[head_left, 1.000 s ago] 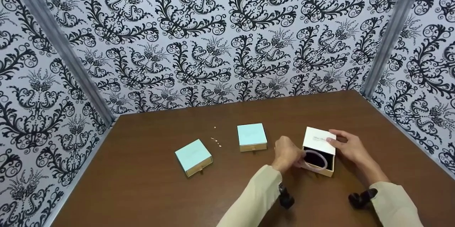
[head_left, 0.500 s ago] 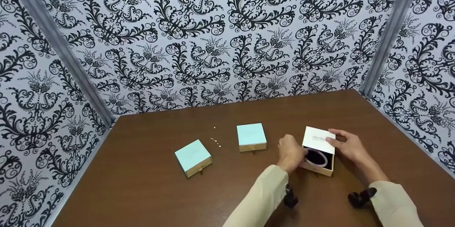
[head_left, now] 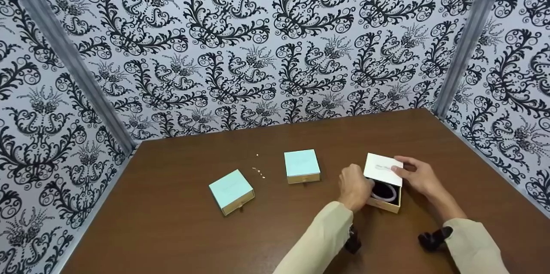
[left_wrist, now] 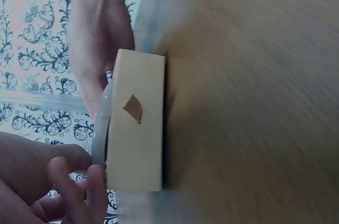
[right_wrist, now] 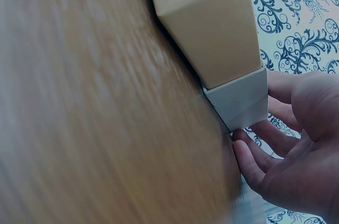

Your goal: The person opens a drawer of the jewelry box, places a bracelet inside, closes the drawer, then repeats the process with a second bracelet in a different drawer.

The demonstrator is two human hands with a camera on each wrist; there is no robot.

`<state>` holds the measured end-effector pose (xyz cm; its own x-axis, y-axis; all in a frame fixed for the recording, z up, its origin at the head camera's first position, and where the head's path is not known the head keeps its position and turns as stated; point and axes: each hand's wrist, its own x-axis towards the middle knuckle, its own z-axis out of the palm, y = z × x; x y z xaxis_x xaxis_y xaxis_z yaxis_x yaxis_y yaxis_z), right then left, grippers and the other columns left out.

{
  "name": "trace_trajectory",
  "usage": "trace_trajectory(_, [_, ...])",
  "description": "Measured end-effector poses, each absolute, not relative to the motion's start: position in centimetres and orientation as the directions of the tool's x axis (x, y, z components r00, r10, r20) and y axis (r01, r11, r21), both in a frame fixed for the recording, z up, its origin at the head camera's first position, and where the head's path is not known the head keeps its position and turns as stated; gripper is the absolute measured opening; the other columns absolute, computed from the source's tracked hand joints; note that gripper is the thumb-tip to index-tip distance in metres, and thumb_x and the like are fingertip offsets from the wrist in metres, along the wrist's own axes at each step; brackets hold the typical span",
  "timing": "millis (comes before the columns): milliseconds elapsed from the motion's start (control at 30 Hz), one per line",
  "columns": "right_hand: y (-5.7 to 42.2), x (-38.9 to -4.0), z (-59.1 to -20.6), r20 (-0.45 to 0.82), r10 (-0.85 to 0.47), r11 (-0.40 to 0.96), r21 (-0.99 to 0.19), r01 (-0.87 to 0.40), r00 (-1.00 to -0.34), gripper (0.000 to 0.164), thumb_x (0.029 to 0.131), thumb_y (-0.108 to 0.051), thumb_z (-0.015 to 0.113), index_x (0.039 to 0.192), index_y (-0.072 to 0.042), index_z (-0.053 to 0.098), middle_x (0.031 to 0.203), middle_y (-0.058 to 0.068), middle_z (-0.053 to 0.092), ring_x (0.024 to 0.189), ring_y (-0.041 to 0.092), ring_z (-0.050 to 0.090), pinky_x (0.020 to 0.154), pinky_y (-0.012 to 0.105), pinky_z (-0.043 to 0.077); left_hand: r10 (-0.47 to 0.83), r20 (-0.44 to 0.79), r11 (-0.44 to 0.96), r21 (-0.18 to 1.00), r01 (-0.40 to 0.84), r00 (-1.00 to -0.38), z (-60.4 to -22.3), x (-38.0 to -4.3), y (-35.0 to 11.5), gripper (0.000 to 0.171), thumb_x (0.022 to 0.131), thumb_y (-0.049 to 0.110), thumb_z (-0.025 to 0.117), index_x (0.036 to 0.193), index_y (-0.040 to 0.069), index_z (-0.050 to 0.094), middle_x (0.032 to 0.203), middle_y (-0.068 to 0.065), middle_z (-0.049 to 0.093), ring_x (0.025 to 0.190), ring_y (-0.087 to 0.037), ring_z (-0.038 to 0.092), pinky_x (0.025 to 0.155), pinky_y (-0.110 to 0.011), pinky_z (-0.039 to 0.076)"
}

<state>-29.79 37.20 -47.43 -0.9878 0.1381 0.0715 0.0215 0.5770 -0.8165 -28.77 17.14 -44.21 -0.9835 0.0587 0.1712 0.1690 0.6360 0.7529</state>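
A white sliding box (head_left: 382, 169) sits at the right of the table with its cream drawer (head_left: 386, 206) partly pulled out toward me. The drawer's inside is dark. Over its opening lies a pale lilac bangle (head_left: 394, 193), also seen edge-on as a bangle (left_wrist: 99, 134) in the left wrist view. My left hand (head_left: 355, 188) pinches the bangle's left side between thumb and fingers, close to the drawer's left edge. With thumb on top and fingers at the far side, my right hand (head_left: 417, 176) grips the box's white sleeve (right_wrist: 241, 99).
Two light blue boxes with gold sides, a left one (head_left: 232, 190) and a middle one (head_left: 302, 163), stand to the left. Several small pale bits (head_left: 259, 173) lie between them. Patterned walls (head_left: 275, 63) border the brown table (head_left: 172, 222).
My left hand has moved slightly right and turned, bringing the bangle down closer into the drawer opening. The right hand keeps its grip on the box.
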Motion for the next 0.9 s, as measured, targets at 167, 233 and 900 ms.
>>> trace_trajectory(167, [37.2, -29.8, -47.5, 0.070, 0.139, 0.573, -0.819, 0.022, -0.988, 0.058, 0.098, -0.028, 0.065, 0.141, 0.007, 0.050, 0.136, 0.037, 0.055, 0.121, 0.037, 0.058, 0.076, 0.010, 0.046, 0.036, 0.205, 0.687, 0.706, 0.173, -0.978, -44.8, -29.1, 17.5, 0.026, 0.077, 0.007, 0.077, 0.058, 0.011, 0.060, 0.063, 0.001, 0.064, 0.057, -0.010, 0.053, 0.056, -0.031, 0.048])
trace_trajectory(233, [37.2, -29.9, -47.5, 0.078, 0.136, 0.572, -0.820, 0.015, -0.988, 0.057, 0.098, -0.028, 0.065, 0.141, 0.008, 0.050, 0.135, 0.037, 0.055, 0.122, 0.038, 0.058, 0.076, 0.009, 0.046, 0.031, 0.217, 0.697, 0.695, 0.177, -0.976, -45.0, -29.2, 17.6, 0.027, 0.077, 0.008, 0.077, 0.057, 0.012, 0.059, 0.064, 0.001, 0.065, 0.058, -0.010, 0.056, 0.058, -0.032, 0.050])
trace_trajectory(900, [37.2, -29.7, -47.5, 0.109, 0.127, 0.604, -0.797, -0.010, -0.986, 0.057, 0.099, -0.030, 0.064, 0.141, 0.006, 0.051, 0.135, 0.037, 0.055, 0.125, 0.047, 0.055, 0.076, 0.010, 0.044, 0.080, 0.211, 0.695, 0.689, 0.206, -0.974, -44.9, -28.7, 16.3, 0.055, 0.080, 0.022, 0.082, 0.046, 0.019, 0.039, 0.047, 0.012, 0.039, 0.051, -0.005, 0.040, 0.053, -0.026, 0.043])
